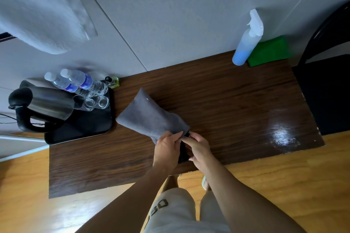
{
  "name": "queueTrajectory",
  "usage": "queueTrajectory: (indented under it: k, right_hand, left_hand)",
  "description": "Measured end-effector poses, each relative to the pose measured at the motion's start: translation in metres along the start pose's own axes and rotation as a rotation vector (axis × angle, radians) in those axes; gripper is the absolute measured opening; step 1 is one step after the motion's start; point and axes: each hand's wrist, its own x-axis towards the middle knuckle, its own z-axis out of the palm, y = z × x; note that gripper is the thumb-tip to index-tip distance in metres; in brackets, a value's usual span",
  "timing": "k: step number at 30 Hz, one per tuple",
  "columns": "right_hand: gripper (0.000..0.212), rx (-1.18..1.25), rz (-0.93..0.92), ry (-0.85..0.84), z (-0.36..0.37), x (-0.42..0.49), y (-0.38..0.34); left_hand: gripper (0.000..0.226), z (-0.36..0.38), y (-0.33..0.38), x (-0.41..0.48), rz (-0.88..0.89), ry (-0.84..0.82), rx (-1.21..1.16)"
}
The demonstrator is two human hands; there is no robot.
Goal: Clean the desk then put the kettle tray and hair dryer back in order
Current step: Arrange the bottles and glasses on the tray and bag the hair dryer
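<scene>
Grey pouch (151, 117) lies on the wood surface (227, 100); the left hand (166, 147) pinches its mouth open so the right hand (198, 147), fingers curled round a black object (182, 155), likely the hair dryer, can bag it; the kettle tray (91, 125) sits far left.

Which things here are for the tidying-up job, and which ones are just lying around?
For the job: grey pouch, black object held at its mouth (maybe the hair dryer), kettle, black tray, water bottles, glasses, spray bottle, green cloth, desk.
Just lying about: white towel, black chair, small green bottle.
</scene>
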Motion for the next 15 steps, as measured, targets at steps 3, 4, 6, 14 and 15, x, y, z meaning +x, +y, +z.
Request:
queueTrajectory:
  k: [3, 4, 6, 14, 15]
  right_hand:
    - [0.032, -0.022, 0.013, -0.069, 0.009, 0.005, 0.009]
    - [0.033, -0.033, 0.010, -0.097, 0.011, 0.006, 0.013]
    - [0.043, -0.057, -0.011, -0.144, 0.013, 0.010, 0.024]
    - [0.107, -0.324, -0.145, -0.327, 0.016, 0.011, 0.039]
    - [0.109, -0.405, -0.200, -0.332, 0.017, 0.014, 0.043]
  left_hand:
    - [0.029, -0.002, -0.015, 0.001, -0.075, -0.006, -0.059]
    - [0.029, -0.004, -0.020, 0.002, -0.107, -0.007, -0.080]
    - [0.029, -0.008, -0.027, 0.004, -0.137, -0.017, -0.103]
    - [0.028, -0.025, -0.028, 0.011, -0.229, -0.038, -0.265]
    - [0.028, -0.026, -0.028, 0.012, -0.231, -0.051, -0.274]
